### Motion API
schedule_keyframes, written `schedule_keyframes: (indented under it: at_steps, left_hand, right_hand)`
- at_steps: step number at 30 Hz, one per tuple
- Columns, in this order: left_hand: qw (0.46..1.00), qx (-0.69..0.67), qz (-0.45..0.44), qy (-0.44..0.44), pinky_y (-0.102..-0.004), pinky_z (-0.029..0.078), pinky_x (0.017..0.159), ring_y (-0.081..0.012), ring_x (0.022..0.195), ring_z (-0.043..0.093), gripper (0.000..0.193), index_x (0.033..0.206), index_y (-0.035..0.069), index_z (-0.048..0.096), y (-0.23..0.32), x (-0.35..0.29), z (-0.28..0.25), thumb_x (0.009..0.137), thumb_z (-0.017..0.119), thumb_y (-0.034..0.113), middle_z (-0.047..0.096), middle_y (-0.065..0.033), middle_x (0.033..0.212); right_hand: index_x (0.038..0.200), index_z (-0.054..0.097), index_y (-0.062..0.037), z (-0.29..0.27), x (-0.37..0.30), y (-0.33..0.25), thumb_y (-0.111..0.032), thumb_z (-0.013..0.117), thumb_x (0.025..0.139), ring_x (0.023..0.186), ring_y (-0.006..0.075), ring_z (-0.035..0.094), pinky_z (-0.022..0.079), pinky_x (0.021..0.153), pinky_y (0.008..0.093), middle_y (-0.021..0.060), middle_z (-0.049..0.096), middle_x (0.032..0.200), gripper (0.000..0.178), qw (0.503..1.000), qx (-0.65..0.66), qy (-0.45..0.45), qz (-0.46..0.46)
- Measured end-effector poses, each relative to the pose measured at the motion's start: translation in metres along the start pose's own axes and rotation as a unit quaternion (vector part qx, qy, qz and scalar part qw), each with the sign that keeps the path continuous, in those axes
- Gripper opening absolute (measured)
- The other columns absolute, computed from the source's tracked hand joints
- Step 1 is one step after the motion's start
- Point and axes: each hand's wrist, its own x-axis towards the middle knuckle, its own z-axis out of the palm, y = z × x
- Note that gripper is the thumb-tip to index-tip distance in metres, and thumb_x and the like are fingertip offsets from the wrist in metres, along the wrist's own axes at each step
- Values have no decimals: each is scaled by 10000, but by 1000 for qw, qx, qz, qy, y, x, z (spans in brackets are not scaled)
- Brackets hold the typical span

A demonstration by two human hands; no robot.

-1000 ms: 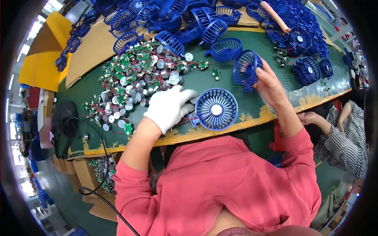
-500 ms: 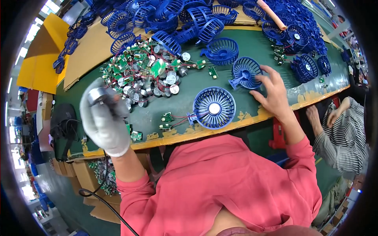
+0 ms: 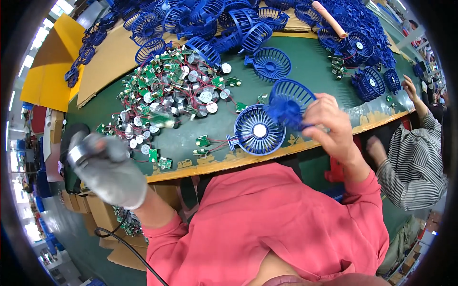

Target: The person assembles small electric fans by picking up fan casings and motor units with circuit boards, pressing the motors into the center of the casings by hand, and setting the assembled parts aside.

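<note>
My right hand (image 3: 329,125) grips a blue fan housing (image 3: 298,95) by its lower edge, lifted and tilted above the table; its lower part is blurred. Just left of it, a second blue fan housing (image 3: 248,125) lies flat near the table edge. That one has a silver-white motor (image 3: 260,130) at its centre, with red wires running to small green circuit boards (image 3: 202,141). At the far left, my left hand (image 3: 112,167), in a pale glove, is closed around a silver cylindrical part (image 3: 78,153), smeared by motion. Another blue housing (image 3: 272,64) rests farther back.
A heap of motors with wired circuit boards (image 3: 176,86) covers the left of the green table (image 3: 191,128). Blue housings (image 3: 200,19) are piled at the back. More assembled housings (image 3: 369,83) stand at right, near a person in a striped sleeve (image 3: 405,162).
My right hand has picked up the blue housing and brought it left and nearer, over the flat one's edge. My left hand has moved left and down with the silver part.
</note>
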Motion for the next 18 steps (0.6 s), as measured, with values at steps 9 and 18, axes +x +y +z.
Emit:
schedule_keyframes:
  at_steps: [9,18]
  left_hand:
    - [927,336,121,-113,-367,453,891,-258,967,564,505,1033,-11,602,-5,-25,29,945,502,476,564,-160,1042]
    - [909,111,-345,-203,-242,503,676,-135,781,624,397,1241,-28,477,3,-45,48,869,565,80,639,-115,920]
  right_hand:
    - [817,648,-124,66,3,-29,-228,788,642,751,160,585,378,980,494,-13,531,732,247,976,-142,-30,-162]
    - [944,643,-105,62,9,-35,-309,778,692,752,172,583,391,949,473,-4,569,775,350,985,-98,-37,-136]
